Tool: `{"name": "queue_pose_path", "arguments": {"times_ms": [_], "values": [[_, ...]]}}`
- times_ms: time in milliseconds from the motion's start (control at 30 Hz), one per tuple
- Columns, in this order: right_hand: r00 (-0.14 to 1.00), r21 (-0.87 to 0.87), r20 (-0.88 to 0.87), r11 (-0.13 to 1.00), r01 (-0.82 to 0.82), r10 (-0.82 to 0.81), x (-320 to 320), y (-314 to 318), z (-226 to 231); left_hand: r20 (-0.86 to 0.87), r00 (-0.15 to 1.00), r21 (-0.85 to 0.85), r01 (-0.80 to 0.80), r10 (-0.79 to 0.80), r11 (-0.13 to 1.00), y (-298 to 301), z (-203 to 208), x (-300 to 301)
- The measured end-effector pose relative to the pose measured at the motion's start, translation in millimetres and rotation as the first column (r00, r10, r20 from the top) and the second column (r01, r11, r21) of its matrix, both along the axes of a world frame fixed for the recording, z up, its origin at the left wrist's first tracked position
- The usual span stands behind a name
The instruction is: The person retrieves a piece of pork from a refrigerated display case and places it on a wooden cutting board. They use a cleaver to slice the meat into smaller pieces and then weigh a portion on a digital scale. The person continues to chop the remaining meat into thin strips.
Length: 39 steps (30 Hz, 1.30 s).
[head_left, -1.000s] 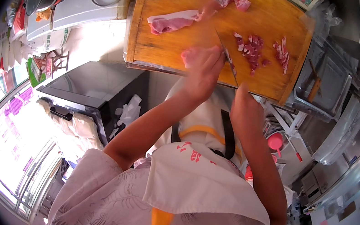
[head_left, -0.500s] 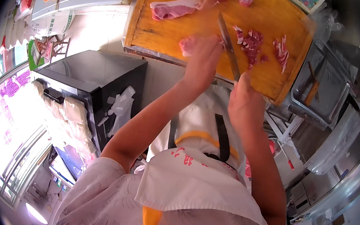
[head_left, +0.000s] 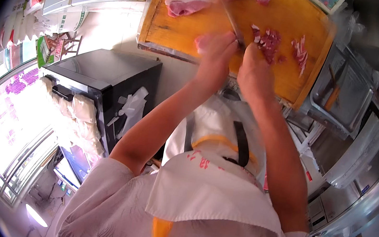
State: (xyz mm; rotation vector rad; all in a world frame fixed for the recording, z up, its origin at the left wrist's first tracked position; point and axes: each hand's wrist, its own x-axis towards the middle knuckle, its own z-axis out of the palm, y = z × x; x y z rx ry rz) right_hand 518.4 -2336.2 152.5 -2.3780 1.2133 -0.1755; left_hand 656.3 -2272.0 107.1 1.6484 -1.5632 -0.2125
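Left hand (head_left: 216, 49) presses pink raw meat (head_left: 202, 42) on the wooden board (head_left: 182, 32); right hand (head_left: 254, 69) grips the knife (head_left: 232, 20).

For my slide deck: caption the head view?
Right hand slices meat with a knife on a wooden board, left hand steadying.

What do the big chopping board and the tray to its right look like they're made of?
The chopping board looks like wood: warm orange-brown with faint grain and a thick, worn edge. The tray beside it looks like metal, probably stainless steel: grey, smooth and reflective. The knife blade looks like dull grey metal, though it is blurred.
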Motion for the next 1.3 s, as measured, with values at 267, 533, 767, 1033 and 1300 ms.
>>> {"name": "queue_pose_path", "arguments": {"times_ms": [267,533,767,1033,1300], "values": [[0.995,0.158,-0.039,0.983,0.096,-0.091,-40.6,6.2,50.3,0.105,0.986,0.024,-0.13,0.127,0.991,-0.3,-7.2,-3.0],[0.967,0.167,-0.248,0.986,-0.015,0.056,-33.2,25.9,71.9,0.016,0.997,0.068,-0.071,0.07,0.995,-10.8,8.1,-5.0],[0.961,0.241,-0.264,0.97,-0.023,0.088,-39.7,23.6,70.4,-0.021,0.998,0.087,-0.054,0.056,0.995,-9.4,3.6,-2.0],[0.993,0.104,-0.106,0.993,0.061,-0.049,-14.8,14.0,11.0,0.038,0.999,0.094,-0.029,0.025,0.995,-0.1,-4.9,0.9],[1.0,0.211,-0.017,0.977,0.024,-0.021,-35.2,5.6,60.2,0.036,0.995,0.004,-0.092,0.092,0.996,3.3,-2.5,-1.6]]}}
